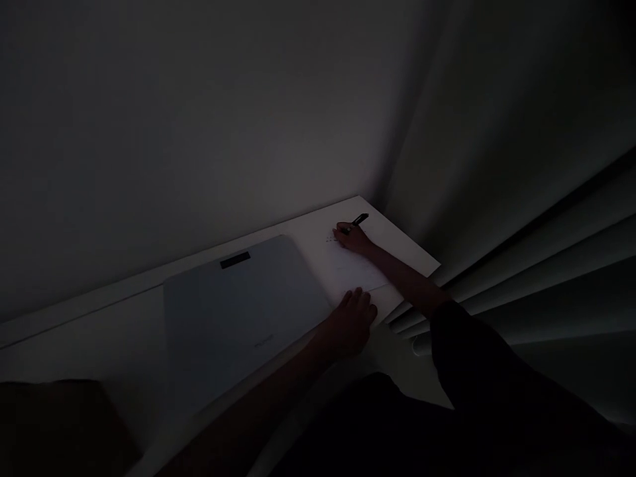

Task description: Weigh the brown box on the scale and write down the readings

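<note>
In the dim head view, my right hand [350, 238] is closed around a dark pen [361, 218], its tip side down on a white sheet of paper [350, 266]. A few small dark marks show on the paper beside my fingertips. My left hand [354, 319] rests at the near edge of the paper and the white table [412, 255], fingers curled; whether anything is under them cannot be made out. Left of both hands lies a flat grey-blue panel [238, 311] with rounded corners and a small dark rectangle [235, 260] near its far edge.
A plain wall [199, 132] runs behind the table. Long curtain folds [521, 265] hang at the right, close to the table's right edge. A dark brown object [54, 424] fills the lower left corner.
</note>
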Available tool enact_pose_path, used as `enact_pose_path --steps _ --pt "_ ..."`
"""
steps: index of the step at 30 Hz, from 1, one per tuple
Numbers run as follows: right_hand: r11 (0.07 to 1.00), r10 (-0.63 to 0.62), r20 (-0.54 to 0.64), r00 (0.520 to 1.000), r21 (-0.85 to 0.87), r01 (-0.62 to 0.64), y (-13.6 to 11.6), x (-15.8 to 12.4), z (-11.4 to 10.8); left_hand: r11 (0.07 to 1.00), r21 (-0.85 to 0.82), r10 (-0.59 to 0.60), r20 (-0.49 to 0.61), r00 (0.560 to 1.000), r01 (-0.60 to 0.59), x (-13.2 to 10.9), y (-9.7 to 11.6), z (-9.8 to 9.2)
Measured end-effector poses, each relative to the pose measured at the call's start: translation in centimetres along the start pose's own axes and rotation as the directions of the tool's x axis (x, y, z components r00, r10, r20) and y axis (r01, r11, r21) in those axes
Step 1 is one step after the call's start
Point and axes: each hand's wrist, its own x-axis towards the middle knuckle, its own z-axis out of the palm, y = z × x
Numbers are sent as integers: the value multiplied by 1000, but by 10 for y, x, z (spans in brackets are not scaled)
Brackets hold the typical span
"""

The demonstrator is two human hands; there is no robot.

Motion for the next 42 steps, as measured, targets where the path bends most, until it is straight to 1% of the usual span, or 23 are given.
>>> enact_pose_path --steps 3,9,13,15,17,20,22,24,27,29,32,34,36,40,42 --pt "1000 9 -8 1000 -5 -9 0 0 0 1000 -18 -6 -43 999 6 0 -2 4" --pt "1000 9 -25 1000 -11 -9 -3 0 1 999 -49 -24 -35 999 22 0 -2 9" --pt "1000 9 -40 999 20 -8 -5 -1 -4 999 -31 -20 -42 999 19 1 -1 10" --pt "1000 -27 -82 996 3 27 -6 -3 -9 999 -26 -26 -27 999 26 2 -1 9" --pt "989 -131 -81 988 -82 124 -5 -3 -14 999 -36 -36 -3 999 36 1 -1 8" --pt "912 -301 20 953 -284 295 -2 -3 -20 999 -32 -40 37 999 41 1 -2 7" --pt "850 -340 86 936 -398 345 2 -1 -23 999 -21 -45 44 998 46 0 -2 8" --pt "795 -336 158 928 -480 370 5 0 -25 998 -22 -57 38 998 58 -1 -2 11" --pt "734 -316 290 903 -528 427 7 -2 -28 998 -29 -63 44 997 64 -2 -3 14" --pt "698 -313 347 884 -548 462 5 -3 -30 998 -22 -63 65 996 64 -3 -3 11" --pt "658 -303 383 873 -578 482 1 -6 -29 997 0 -73 75 995 73 -4 0 1" --pt "660 -290 386 876 -582 475 -1 -7 -28 998 15 -63 48 997 62 -4 2 -6" --pt "684 -277 369 887 -573 452 0 -9 -27 998 28 -53 27 998 52 -3 4 -10" --pt "764 -277 340 899 -489 420 10 -7 -26 998 56 -44 70 997 40 1 2 -8" --pt "813 -284 301 910 -428 395 14 -6 -26 995 88 -41 58 997 35 1 2 -5"
